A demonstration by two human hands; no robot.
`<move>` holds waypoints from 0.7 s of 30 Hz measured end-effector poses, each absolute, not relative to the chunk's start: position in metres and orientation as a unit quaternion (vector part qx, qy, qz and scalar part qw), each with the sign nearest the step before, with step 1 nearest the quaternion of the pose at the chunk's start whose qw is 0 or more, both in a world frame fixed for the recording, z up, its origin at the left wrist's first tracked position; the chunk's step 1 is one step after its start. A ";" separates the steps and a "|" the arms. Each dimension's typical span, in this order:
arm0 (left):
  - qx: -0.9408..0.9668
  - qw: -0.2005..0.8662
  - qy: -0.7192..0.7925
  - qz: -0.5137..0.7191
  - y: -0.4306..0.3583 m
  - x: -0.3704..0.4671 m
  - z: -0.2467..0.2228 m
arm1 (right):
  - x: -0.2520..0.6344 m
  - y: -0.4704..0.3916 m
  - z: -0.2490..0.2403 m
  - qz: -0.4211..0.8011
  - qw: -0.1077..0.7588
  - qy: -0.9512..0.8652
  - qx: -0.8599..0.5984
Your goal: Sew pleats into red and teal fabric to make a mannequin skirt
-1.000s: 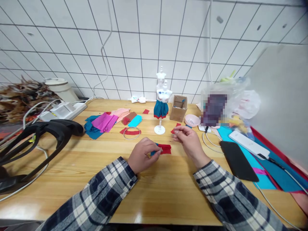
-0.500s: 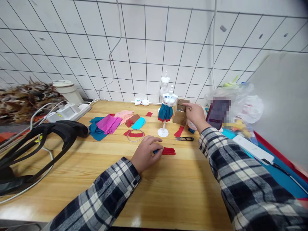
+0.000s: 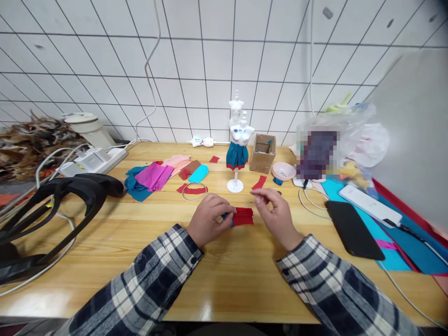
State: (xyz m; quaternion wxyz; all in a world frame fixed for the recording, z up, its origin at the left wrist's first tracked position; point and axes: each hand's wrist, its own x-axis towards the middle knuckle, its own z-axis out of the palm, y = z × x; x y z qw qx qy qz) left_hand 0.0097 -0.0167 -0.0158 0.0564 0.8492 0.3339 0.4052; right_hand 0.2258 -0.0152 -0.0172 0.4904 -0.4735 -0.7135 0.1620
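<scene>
Left hand (image 3: pixel 212 219) pinching the left end of a folded red cloth (image 3: pixel 244 217) with a blue edge, cloth low over the surface (image 3: pixel 224 284) in front of the skirted dress form (image 3: pixel 242 135); right hand (image 3: pixel 278 218) just beside, fingers loosely bent, cannot tell whether they grip anything.

The right hand (image 3: pixel 278 217) has drawn back from the cardboard box (image 3: pixel 262 161) toward the near edge of the surface (image 3: pixel 227 289), beside the red cloth (image 3: pixel 244 217), possibly pinching something tiny
</scene>
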 end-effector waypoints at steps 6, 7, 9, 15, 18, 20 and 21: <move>0.866 0.044 0.308 0.392 -0.020 0.011 -0.016 | 0.204 -0.036 -0.012 0.375 0.466 -0.680 -0.425; 0.868 0.042 0.305 0.391 -0.021 0.011 -0.015 | 0.203 -0.034 -0.012 0.400 0.465 -0.664 -0.427; 0.866 0.034 0.306 0.394 -0.021 0.011 -0.015 | 0.203 -0.033 -0.015 0.442 0.464 -0.636 -0.430; 0.861 0.018 0.313 0.401 -0.020 0.011 -0.014 | 0.199 -0.036 -0.019 0.450 0.471 -0.618 -0.441; 0.863 0.016 0.311 0.398 -0.020 0.011 -0.015 | 0.198 -0.037 -0.018 0.440 0.488 -0.606 -0.448; 0.864 0.018 0.309 0.397 -0.020 0.011 -0.015 | 0.198 -0.036 -0.019 0.451 0.496 -0.588 -0.452; 0.865 0.019 0.307 0.397 -0.020 0.011 -0.015 | 0.198 -0.035 -0.020 0.460 0.494 -0.583 -0.451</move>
